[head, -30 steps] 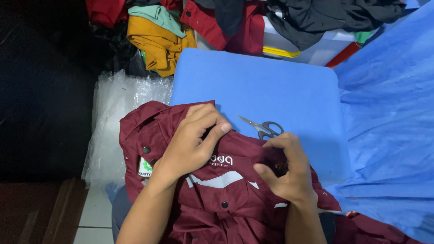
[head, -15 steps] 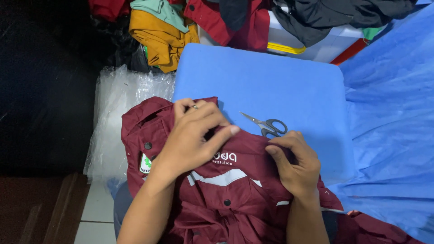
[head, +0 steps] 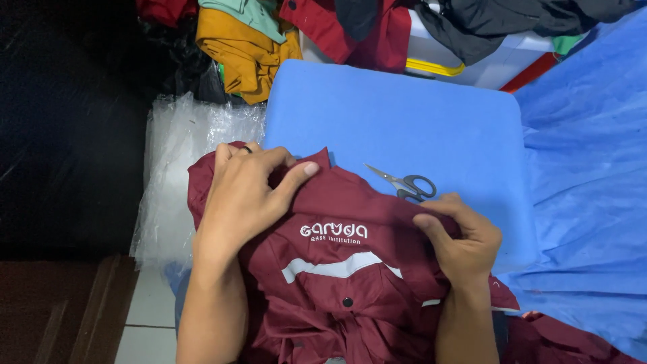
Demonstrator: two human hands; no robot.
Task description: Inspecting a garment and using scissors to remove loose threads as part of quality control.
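A maroon work shirt (head: 344, 283) with a white stripe, white chest lettering and dark buttons lies bunched on the near edge of a blue padded surface (head: 404, 114). My left hand (head: 246, 192) lies over the shirt's upper left part, thumb and fingers pinching a fold of cloth near the collar. My right hand (head: 461, 239) grips the shirt's right edge, fingers curled into the fabric. Small scissors (head: 408, 183) with black handles lie on the blue surface just beyond the shirt, close to my right hand.
A heap of clothes (head: 269, 34) in yellow, green, red and black lies at the far edge. Clear plastic bags (head: 178, 162) lie on the floor at left. A wrinkled blue sheet (head: 593, 168) covers the right side. A white box (head: 485, 61) stands at the back.
My left hand has slid left and up on the shirt, uncovering the white lettering. My right hand has closed tighter on the right edge. The scissors have not moved.
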